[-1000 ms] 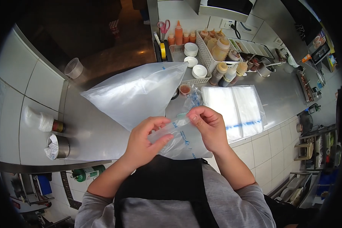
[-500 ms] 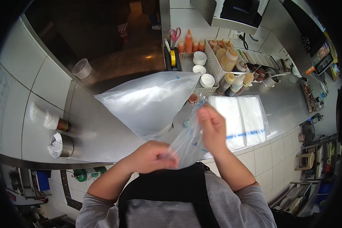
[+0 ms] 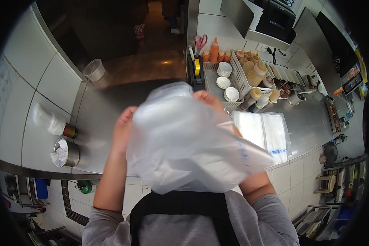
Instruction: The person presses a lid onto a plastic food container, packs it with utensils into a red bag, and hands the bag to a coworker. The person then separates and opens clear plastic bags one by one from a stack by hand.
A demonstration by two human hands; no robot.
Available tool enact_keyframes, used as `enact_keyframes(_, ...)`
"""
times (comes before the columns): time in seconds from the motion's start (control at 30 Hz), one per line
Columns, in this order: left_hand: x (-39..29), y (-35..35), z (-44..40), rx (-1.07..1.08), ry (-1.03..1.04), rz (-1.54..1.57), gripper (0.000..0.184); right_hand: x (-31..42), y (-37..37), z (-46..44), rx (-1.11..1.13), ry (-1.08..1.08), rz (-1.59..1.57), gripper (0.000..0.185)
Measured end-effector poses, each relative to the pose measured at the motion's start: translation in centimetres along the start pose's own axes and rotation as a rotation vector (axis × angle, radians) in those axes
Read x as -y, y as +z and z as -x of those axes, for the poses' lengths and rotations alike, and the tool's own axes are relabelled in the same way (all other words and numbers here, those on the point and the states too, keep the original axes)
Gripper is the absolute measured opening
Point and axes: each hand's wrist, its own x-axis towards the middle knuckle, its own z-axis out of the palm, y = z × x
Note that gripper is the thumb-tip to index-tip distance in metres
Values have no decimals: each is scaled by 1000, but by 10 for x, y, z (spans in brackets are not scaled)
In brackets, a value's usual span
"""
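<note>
A translucent plastic bag [image 3: 184,139] with blue print hangs puffed out between my hands, above the steel counter and in front of my apron. My left hand [image 3: 126,119] pinches its left edge, fingers closed. At the top right edge, my right hand [image 3: 209,99] grips the bag too, though the plastic covers part of this hand and its forearm. To the right lies a stack of flat plastic bags [image 3: 250,125] with a blue stripe, partly behind the held bag. The counter area directly under the held bag is hidden.
Behind stand a tray of small white bowls [image 3: 231,94], a white basket [image 3: 242,69] of sauce bottles, and a tape dispenser [image 3: 197,67]. At the left are a clear plastic tub [image 3: 94,70], a metal canister [image 3: 72,152] and stacked cups [image 3: 45,117] by the wall.
Both hands have moved up and apart, with the plastic now spread wide between them. The large bag that lay open on the counter no longer shows there. The view has shifted slightly.
</note>
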Motion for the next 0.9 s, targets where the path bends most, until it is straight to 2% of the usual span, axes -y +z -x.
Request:
enact_keyframes(0.03, 28, 1, 0, 52, 80, 119, 17, -10, 5, 0, 5, 94, 38, 18)
enact_keyframes(0.07, 45, -1, -3, 52, 72, 120, 17, -17, 8, 2, 11, 196, 75, 20)
enact_keyframes(0.13, 64, -7, -2, 18, -73, 162, 20, -3, 17, -3, -18, 244, 163, 18)
enact_keyframes(0.17, 66, -12, 1, 17, -81, 163, 20, 2, 19, -6, -49, 281, 254, 17)
enact_keyframes(0.2, 65, -16, 6, 131, -154, 364, 25, 2, 17, -7, -47, 289, 255, 17)
enact_keyframes(0.23, 63, -19, 9, 246, -219, 564, 30, 3, 14, -9, 50, 370, 200, 17)
enact_keyframes(0.27, 70, -23, 10, 247, -214, 565, 30, 4, 11, -12, 145, 446, 145, 17)
enact_keyframes(0.3, 87, -27, 11, 205, -209, 472, 32, -15, 5, -16, 146, 440, 148, 17)
enact_keyframes(0.37, 134, -36, 16, 121, -203, 284, 39, -73, -11, -25, 211, 363, 87, 29)
enact_keyframes(0.4, 153, -39, 20, 80, -202, 189, 42, -53, -2, -17, 208, 361, 87, 29)
enact_keyframes(0.47, 160, -34, 25, 45, -195, 92, 46, 6, 29, 13, 187, 800, 454, 46)
enact_keyframes(0.5, 157, -18, 26, -43, -197, -156, 46, -29, 28, 24, 180, 793, 454, 46)
enact_keyframes(0.53, 155, -10, 25, -132, -194, -404, 47, -93, 21, 34, 72, 560, 385, 47)
enact_keyframes(0.57, 162, -18, 19, -126, -186, -404, 47, -130, 15, 35, -32, 326, 315, 49)
enact_keyframes(0.6, 176, -34, 8, -24, -177, -461, 49, -141, 11, 34, -46, 259, 327, 49)
enact_keyframes(0.67, 183, -48, -9, 136, -180, -509, 50, -126, 3, 24, 26, 263, 389, 49)
enact_keyframes(0.77, 169, -46, -51, 199, -316, -148, 48, -111, -3, 4, 142, 211, 512, 49)
enact_keyframes(0.9, 187, -32, -61, 70, -501, 560, 46, -161, 2, 16, 138, -177, 857, 48)
